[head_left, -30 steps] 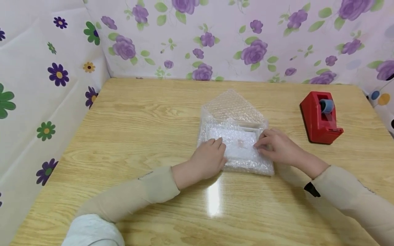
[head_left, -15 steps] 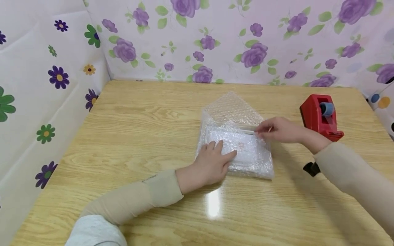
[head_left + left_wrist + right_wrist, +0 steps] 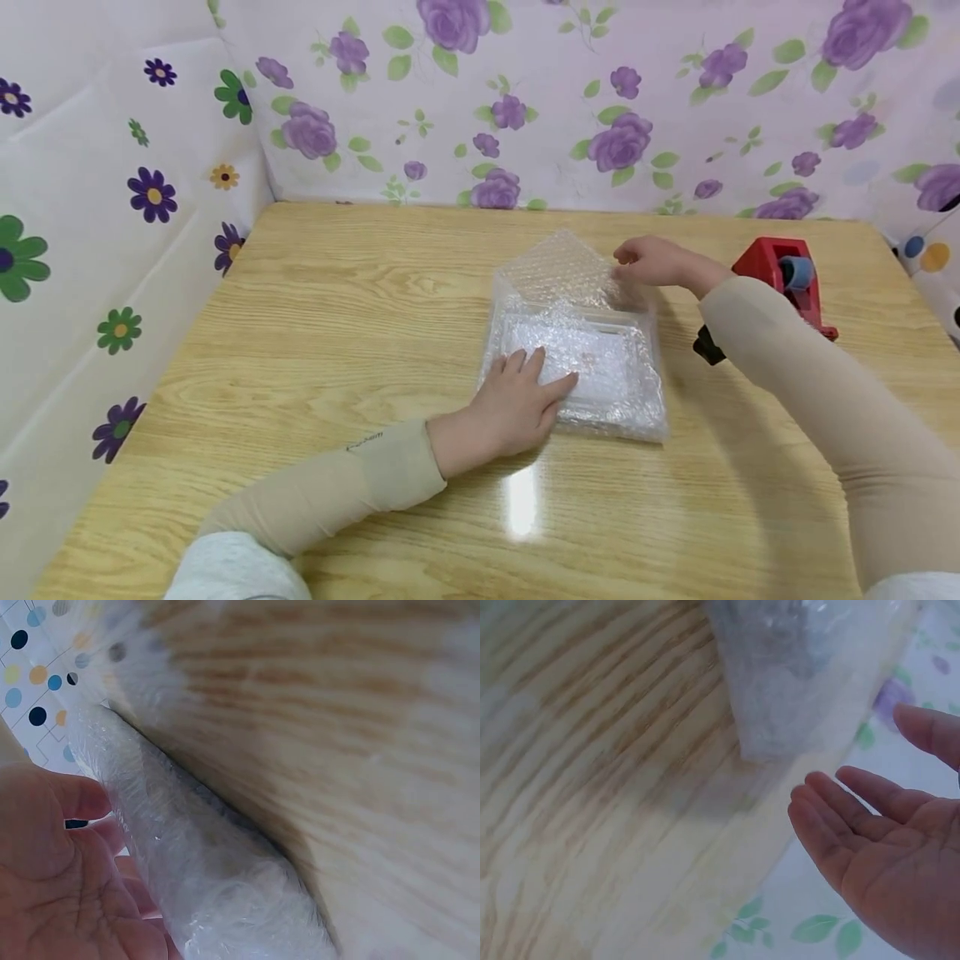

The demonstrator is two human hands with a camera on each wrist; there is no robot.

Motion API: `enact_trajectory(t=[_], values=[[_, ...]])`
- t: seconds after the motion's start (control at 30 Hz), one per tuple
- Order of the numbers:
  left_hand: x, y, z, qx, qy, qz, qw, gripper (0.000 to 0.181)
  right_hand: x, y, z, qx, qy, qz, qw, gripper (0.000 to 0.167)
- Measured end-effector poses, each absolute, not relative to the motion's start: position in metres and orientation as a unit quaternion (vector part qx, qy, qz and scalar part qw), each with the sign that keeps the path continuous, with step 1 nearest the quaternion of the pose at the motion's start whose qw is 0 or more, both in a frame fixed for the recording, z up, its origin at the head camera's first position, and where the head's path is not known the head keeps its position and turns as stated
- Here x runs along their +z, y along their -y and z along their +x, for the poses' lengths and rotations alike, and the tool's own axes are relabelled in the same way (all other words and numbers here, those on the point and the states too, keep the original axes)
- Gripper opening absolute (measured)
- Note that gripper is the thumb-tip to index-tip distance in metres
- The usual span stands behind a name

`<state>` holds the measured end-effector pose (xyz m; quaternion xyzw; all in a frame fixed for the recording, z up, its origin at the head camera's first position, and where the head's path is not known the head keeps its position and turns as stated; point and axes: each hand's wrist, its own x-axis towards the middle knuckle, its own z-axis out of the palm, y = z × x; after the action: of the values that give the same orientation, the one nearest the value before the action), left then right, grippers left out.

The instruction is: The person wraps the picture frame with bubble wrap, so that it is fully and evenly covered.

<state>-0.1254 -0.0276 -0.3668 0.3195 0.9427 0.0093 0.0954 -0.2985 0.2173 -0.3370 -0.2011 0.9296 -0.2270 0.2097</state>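
Note:
A flat, white-framed rectangular item [image 3: 607, 367] lies on the table, covered in clear bubble wrap. At its far side a pointed bubble wrap flap [image 3: 558, 271] is spread out flat. My left hand [image 3: 513, 408] rests on the near left part of the package with its fingers spread. In the left wrist view its fingertips touch the shiny wrap [image 3: 202, 877]. My right hand [image 3: 652, 260] is over the flap's right side. The right wrist view has its fingers [image 3: 836, 817] apart and relaxed, holding nothing, with the wrap [image 3: 787, 697] a small distance away.
A red tape dispenser [image 3: 772, 262] with a blue roll stands at the back right, partly behind the right sleeve [image 3: 787, 358]. Flowered cloth [image 3: 390, 108] hangs along the back and left of the wooden table [image 3: 337, 333]. Light reflects off the tabletop near the left hand.
My right hand has left the package's right side and moved away from me to beside the flap. The left hand's fingers have spread out on the wrap. The package stays in place.

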Motion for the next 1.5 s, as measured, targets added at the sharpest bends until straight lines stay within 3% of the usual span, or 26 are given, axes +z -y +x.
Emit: enact_trajectory(t=[0.2, 0.33, 0.6, 0.9, 1.27, 1.5], values=[[-0.367, 0.028, -0.125, 0.008, -0.941, 0.324, 0.101, 0.045, -0.345, -0.212, -0.305, -0.278, -0.915, -0.155, 0.248, 0.056], [-0.368, 0.029, -0.127, 0.009, -0.94, 0.324, 0.105, 0.046, -0.346, -0.206, -0.309, -0.313, -0.91, -0.129, 0.238, 0.058], [-0.369, 0.031, -0.13, -0.005, -0.943, 0.317, 0.099, 0.05, -0.346, -0.196, -0.311, -0.346, -0.904, -0.116, 0.224, 0.05], [-0.365, 0.036, -0.139, -0.013, -0.936, 0.337, 0.102, 0.042, -0.344, -0.19, -0.309, -0.34, -0.908, -0.131, 0.205, 0.034], [-0.364, 0.038, -0.154, -0.015, -0.933, 0.359, 0.008, 0.026, -0.335, -0.192, -0.299, -0.356, -0.898, -0.156, 0.206, 0.032], [-0.367, 0.05, -0.169, 0.081, -0.943, 0.309, 0.095, 0.034, -0.333, -0.191, -0.292, -0.365, -0.895, -0.173, 0.188, 0.029]])
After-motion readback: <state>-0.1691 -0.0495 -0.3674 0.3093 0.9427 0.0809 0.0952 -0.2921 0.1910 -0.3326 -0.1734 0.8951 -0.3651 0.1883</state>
